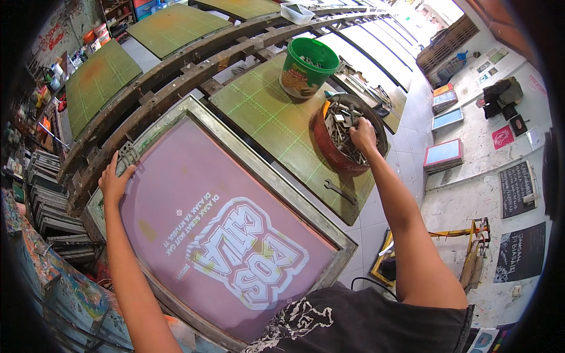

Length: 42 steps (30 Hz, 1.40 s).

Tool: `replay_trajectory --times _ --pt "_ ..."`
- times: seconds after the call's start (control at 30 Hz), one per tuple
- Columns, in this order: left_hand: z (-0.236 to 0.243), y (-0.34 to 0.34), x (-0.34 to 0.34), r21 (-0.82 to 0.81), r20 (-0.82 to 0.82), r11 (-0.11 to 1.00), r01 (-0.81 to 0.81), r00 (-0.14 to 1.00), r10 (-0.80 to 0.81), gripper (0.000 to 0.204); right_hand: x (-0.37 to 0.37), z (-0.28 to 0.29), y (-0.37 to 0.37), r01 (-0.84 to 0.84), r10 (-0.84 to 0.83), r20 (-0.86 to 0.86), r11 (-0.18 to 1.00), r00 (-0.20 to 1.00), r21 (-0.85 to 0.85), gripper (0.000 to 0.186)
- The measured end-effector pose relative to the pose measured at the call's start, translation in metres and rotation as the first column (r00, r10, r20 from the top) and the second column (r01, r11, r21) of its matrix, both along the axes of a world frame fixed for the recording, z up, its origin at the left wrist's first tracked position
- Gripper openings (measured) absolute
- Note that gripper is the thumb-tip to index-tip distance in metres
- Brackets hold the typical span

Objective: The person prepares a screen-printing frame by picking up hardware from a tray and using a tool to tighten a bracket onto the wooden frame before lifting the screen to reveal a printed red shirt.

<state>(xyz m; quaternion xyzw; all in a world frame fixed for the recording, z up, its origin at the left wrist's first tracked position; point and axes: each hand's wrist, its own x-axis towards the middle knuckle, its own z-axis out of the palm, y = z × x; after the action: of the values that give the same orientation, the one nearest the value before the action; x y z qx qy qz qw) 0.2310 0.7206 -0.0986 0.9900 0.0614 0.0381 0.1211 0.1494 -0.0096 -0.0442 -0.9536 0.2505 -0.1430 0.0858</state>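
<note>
A screen-printing frame (341, 247) with pink mesh and white lettering lies slanted before me. My left hand (115, 182) rests at its upper left edge, fingers spread beside a metal bracket (128, 154). My right hand (362, 132) reaches into a round red tin (332, 159) full of small metal parts, fingers closed on something I cannot make out. Just beyond that tin stands a green bucket (306, 79) holding small pieces. An open-end wrench (340, 191) lies on the green board (259, 120) below the tin.
Other green boards (103, 85) line a curved metal rail (153, 106). Stacked metal frames (47, 200) crowd the left. A plastic container (297, 12) sits at the back. Along the right wall are small frames (442, 153) and dark signboards (521, 253); a yellow metal fixture (447, 232) stands below.
</note>
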Motion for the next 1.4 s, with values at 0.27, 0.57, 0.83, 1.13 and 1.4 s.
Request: replay_trajectory --times 0.27,0.57,0.83,1.13,1.4 --pt "0.006 -0.009 -0.004 -0.011 -0.02 1.0 -0.014 1.0 0.014 0.084 -0.026 0.055 0.013 -0.362 0.31 0.42 0.931 0.853 0.046 0.02" --pt "0.007 -0.007 -0.003 -0.029 -0.005 1.0 -0.009 1.0 0.009 0.084 -0.019 0.079 0.035 -0.528 0.24 0.621 0.782 0.746 0.331 0.018" --pt "0.004 -0.006 -0.007 -0.03 0.019 0.999 -0.013 1.0 0.014 0.087 -0.011 0.088 0.1 -0.493 -0.065 0.495 0.038 0.867 0.869 0.013" --pt "0.002 -0.001 -0.006 -0.02 0.055 1.0 0.005 0.998 -0.004 0.086 0.008 0.079 0.181 -0.328 -0.102 0.312 -0.219 0.944 0.919 0.013" --pt "0.006 -0.01 -0.005 -0.003 0.046 1.0 0.004 0.999 -0.004 0.087 0.036 0.041 0.235 -0.218 -0.202 0.108 -0.67 0.973 0.709 0.012"
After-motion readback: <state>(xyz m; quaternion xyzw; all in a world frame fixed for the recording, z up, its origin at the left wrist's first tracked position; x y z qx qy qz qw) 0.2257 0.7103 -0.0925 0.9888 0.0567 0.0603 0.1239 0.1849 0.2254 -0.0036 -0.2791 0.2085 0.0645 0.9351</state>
